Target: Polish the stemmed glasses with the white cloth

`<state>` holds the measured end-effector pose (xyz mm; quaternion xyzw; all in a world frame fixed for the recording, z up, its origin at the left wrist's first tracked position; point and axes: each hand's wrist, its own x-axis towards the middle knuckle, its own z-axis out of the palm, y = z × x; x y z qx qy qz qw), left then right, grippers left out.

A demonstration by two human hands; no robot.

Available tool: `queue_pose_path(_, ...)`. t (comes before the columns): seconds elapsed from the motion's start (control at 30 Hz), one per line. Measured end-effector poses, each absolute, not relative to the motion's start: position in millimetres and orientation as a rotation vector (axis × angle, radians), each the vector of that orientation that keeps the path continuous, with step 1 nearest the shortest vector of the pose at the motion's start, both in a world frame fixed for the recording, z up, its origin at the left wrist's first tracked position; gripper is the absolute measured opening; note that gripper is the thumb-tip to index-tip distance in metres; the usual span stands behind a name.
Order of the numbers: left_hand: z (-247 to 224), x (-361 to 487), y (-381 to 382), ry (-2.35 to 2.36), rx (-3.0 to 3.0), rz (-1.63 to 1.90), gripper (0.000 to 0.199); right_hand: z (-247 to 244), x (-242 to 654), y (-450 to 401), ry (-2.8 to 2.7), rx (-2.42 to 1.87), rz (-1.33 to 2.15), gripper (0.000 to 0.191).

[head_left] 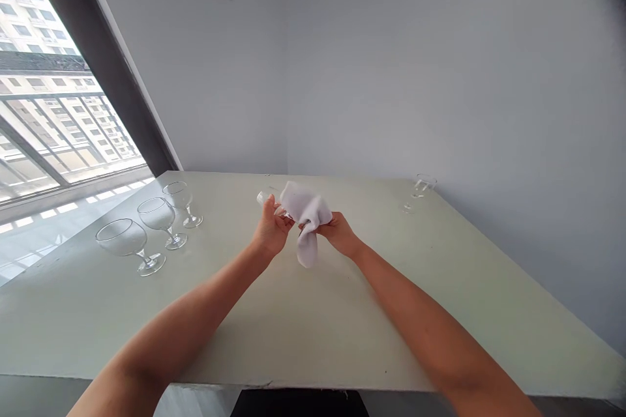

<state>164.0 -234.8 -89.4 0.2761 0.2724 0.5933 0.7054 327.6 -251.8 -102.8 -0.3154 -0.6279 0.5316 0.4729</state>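
Head view: my two hands meet above the middle of a pale green table (313, 332), working a white cloth (306, 215) against a clear glass (267, 198). Most of that glass is hidden; only a round end, rim or foot I cannot tell, pokes out to the left of the cloth, above my left thumb, and its shape under the fabric is hard to make out. My left hand (270, 229) is closed around the hidden part of the glass, fingers curled, holding it clear of the table. My right hand (337, 232) is pinched shut on the cloth, which bunches over the glass and hangs down in a loose tail between my two wrists. The glass lies tipped on its side, its visible end pointing away to the left.

Three stemmed glasses (159, 221) stand upright in a slanting row near the table's left edge, well apart from my hands, the nearest one the widest. A slim stemmed glass (420, 192) stands alone near the far right corner beside the grey wall (440, 78); it is faint against the wall. A window (49, 117) at left shows apartment blocks outside. My forearms are cut off by the lower edge of the frame.
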Motion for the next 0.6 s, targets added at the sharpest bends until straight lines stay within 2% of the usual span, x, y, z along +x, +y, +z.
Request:
queue_pose_path(0.17, -78.7, 164.0, -240.7, 0.534, 0.758, 1.397, 0.034, -118.6, 314.5, -252.2, -1.064, -0.555, 1.771, 0.027)
queue_pose_path(0.33, -67.2, 161.5, -252.6, 0.610, 1.043, 1.506, 0.037, -122.8, 295.4, -265.2, -0.949, -0.460, 2.022, 0.028)
queue_pose_path(0.47, -66.5, 158.2, -253.4, 0.624, 1.375, 1.555, 0.049, -122.7, 291.2, -268.8, -1.061, -0.524, 2.085, 0.043)
queue_pose_path(0.6, -67.6, 151.6, -243.7, 0.759, 1.511, 1.651, 0.048, -123.1, 301.4, -267.3, -1.479, -0.825, 1.963, 0.041)
